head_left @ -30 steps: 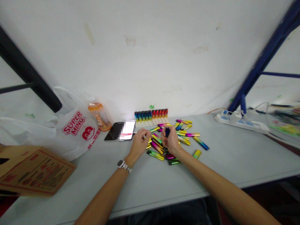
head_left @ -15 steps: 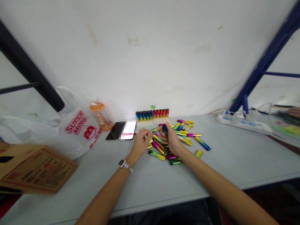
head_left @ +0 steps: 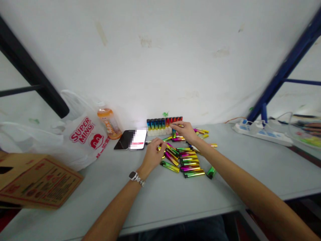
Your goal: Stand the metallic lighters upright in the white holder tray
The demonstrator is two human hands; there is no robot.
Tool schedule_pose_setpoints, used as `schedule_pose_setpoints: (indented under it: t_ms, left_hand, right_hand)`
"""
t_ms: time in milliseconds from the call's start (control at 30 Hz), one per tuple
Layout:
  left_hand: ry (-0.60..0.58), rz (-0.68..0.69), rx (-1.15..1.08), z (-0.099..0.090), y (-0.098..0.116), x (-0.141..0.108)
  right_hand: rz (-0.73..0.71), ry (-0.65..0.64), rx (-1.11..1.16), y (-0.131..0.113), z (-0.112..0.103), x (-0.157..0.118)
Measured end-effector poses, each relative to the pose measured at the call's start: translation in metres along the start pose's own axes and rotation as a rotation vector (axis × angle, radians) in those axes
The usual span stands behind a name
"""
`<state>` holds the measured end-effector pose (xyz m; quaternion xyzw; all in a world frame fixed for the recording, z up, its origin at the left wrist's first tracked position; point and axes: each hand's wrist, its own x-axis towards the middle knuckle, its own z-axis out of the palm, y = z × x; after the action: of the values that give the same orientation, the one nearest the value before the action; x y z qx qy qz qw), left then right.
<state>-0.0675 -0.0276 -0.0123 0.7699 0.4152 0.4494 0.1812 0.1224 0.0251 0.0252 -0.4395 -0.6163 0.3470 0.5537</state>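
My right hand (head_left: 184, 130) pinches a blue-green lighter (head_left: 174, 133), held upright just in front of a white rack (head_left: 156, 133). In the rack stands a row of upright lighters, blue ones (head_left: 155, 124) on the left and red ones (head_left: 174, 120) on the right. My left hand (head_left: 153, 152), with a watch on the wrist, hovers low at the left edge of a pile of shiny multicoloured lighters (head_left: 172, 157). Its fingers are curled, and what they hold, if anything, is hidden. Several lighters (head_left: 190, 164) lie side by side beneath my right forearm.
A phone (head_left: 138, 139) and a dark tablet-like device (head_left: 124, 140) lie left of the rack. Further left are an orange drink bottle (head_left: 109, 122), a white plastic bag (head_left: 82, 134) and a cardboard box (head_left: 42, 180). A power strip (head_left: 263, 133) lies at right by the blue frame post (head_left: 276, 80).
My right hand has moved up and away from me, carrying the lighter from above the pile to the front of the rack. My left hand has barely moved.
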Motion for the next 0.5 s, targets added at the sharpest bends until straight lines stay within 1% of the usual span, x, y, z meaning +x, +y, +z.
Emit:
schedule_pose_setpoints:
  t_ms: [100, 233, 367, 500]
  left_hand:
    - [-0.001, -0.015, 0.005, -0.001, -0.002, 0.0]
    - [0.001, -0.032, 0.013, -0.004, -0.005, 0.0]
    - [-0.003, -0.028, 0.012, -0.005, -0.006, 0.0]
    - [0.003, -0.032, 0.01, -0.004, -0.007, -0.001]
  right_hand:
    - [0.021, -0.075, 0.008, 0.003, 0.001, 0.03]
    - [-0.093, -0.089, -0.164, 0.011, 0.005, 0.062]
    - [-0.198, -0.088, -0.355, 0.022, 0.008, 0.082]
    - [-0.244, -0.111, -0.501, 0.031, 0.01, 0.092]
